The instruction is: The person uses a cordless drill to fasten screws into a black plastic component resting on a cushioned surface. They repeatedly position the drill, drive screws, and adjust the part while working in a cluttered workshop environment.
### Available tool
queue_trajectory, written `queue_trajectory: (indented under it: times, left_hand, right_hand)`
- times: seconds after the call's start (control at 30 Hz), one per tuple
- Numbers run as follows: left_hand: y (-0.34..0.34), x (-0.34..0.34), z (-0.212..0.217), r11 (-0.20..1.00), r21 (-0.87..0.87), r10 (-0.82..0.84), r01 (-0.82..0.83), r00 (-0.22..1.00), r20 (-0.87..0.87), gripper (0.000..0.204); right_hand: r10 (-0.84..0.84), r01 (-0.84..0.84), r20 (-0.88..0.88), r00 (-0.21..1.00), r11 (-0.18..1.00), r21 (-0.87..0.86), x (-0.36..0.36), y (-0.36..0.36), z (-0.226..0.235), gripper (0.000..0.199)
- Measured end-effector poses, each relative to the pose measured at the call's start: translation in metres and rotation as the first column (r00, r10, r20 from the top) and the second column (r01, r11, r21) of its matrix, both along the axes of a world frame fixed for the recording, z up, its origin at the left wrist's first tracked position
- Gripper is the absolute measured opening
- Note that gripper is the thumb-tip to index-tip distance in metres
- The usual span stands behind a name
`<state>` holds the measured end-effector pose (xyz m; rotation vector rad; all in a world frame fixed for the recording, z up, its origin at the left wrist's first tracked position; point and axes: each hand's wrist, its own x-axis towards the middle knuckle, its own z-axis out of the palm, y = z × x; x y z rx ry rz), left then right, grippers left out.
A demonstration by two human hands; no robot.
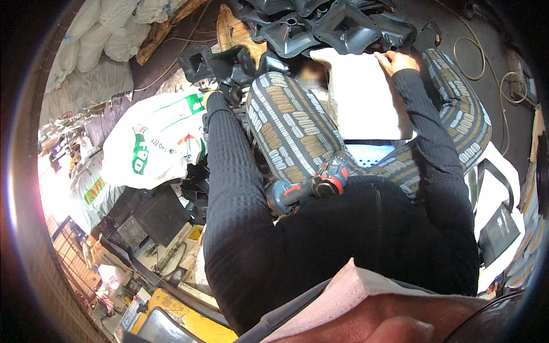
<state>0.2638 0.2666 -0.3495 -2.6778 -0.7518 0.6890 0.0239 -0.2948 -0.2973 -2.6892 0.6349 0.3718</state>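
Note:
My right hand (396, 62) is at the far right corner of a white box-like piece (369, 103), its fingers bent over the edge. That piece stands between my knees, its inside too bright to make out. My left hand (213, 98) reaches out to the left, next to a black plastic funnel-shaped part (230, 91). Its fingers are mostly hidden behind the sleeve and the part, so I cannot see whether it grips anything. A blue and red cordless drill (311, 188) lies on my lap, against my patterned trousers (294, 126).
Many black funnel-shaped plastic parts (346, 28) are heaped at the far side. A white and green sack (160, 140) stands left of my arm. More white sacks (97, 34) fill the far left. A thin hose (483, 57) loops across the floor at right. Yellow machinery (177, 320) is at lower left.

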Motion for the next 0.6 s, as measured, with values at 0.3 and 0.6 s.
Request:
queue_trajectory:
  times: [0.3,0.6]
  left_hand:
    - [-0.166,-0.036,-0.051,0.849,-0.328,-0.492,0.414,0.846,-0.207,0.051]
    - [-0.183,-0.062,-0.094,0.907,-0.333,-0.299,0.257,0.951,-0.08,0.047]
  right_hand:
    - [-0.009,0.032,0.24,0.971,0.995,-0.091,-0.008,0.01,-0.006,0.046]
    - [0.012,0.021,0.245,0.97,0.991,-0.131,-0.014,0.007,-0.011,0.043]
